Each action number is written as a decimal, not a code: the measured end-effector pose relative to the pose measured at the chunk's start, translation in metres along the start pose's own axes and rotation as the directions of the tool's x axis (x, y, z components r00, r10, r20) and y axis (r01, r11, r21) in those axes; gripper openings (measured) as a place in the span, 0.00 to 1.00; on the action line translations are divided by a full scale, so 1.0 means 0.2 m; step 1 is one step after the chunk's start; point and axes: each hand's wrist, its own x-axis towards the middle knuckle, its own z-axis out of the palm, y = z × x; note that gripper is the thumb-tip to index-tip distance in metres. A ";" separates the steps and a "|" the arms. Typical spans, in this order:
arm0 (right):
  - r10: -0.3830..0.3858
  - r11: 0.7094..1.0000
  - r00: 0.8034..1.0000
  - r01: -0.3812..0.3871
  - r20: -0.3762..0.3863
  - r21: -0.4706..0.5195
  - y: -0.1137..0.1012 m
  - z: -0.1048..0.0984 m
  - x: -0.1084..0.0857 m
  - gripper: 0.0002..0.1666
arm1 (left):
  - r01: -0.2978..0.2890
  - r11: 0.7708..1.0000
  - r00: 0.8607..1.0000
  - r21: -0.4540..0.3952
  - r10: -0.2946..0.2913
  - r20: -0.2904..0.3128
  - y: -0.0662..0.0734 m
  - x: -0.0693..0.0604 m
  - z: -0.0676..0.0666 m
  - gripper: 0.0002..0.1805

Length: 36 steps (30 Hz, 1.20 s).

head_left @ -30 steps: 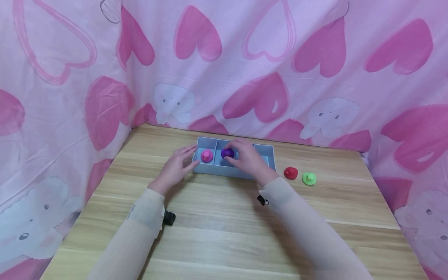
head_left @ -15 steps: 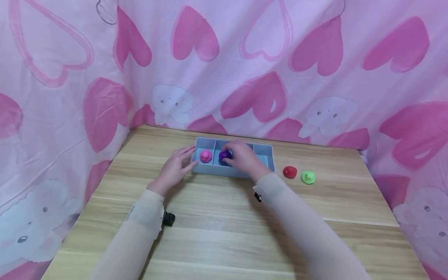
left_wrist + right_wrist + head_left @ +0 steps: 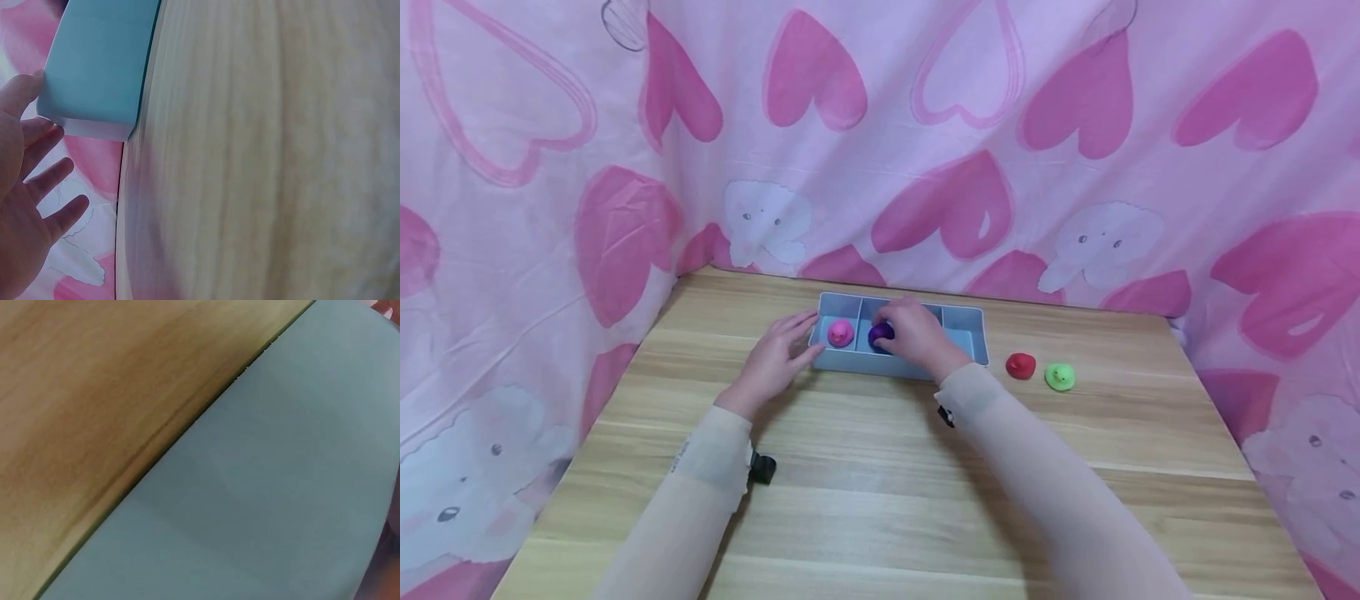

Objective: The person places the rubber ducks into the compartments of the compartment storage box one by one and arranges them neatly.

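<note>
Head view: the right hand (image 3: 917, 333) reaches over the near wall of the grey-blue box (image 3: 850, 362), and its grip holds the purple toy (image 3: 877, 333) between thumb and fingers, low in the compartment beside the leftmost. The left hand (image 3: 772, 358) is at the box's left end, its grip wide, with fingers spread and touching the box near the rim. To do this placing well, it seems best to let the toy settle on the compartment floor before the fingers part, then lift straight up so the knuckles clear the divider (image 3: 859, 325); light contact from the left hand should be enough to stop the box sliding. Whether the toy already touches the floor I cannot tell, as the fingers cover it. Counting: 1 box, 2 hands and 4 small toys, of which 2 are inside the box, the purple toy and 1 pink duck (image 3: 840, 333) in the leftmost compartment, and 2 are on the table (image 3: 865, 483) to the right of the box, 1 red toy (image 3: 1021, 365) and 1 green duck (image 3: 1060, 377)
</note>
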 end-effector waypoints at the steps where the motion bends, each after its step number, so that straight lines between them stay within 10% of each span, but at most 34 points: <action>1: 0.006 1.000 1.000 -0.006 0.001 -0.003 0.00 0.00 0.00 0.14 | 0.000 1.000 1.000 0.002 0.000 0.003 0.00 0.00 0.00 0.35; 36: 0.100 0.984 0.988 -0.080 -0.116 0.159 0.09 -0.14 -0.17 0.20 | 0.007 1.000 1.000 0.014 -0.008 0.008 0.01 0.01 0.00 0.35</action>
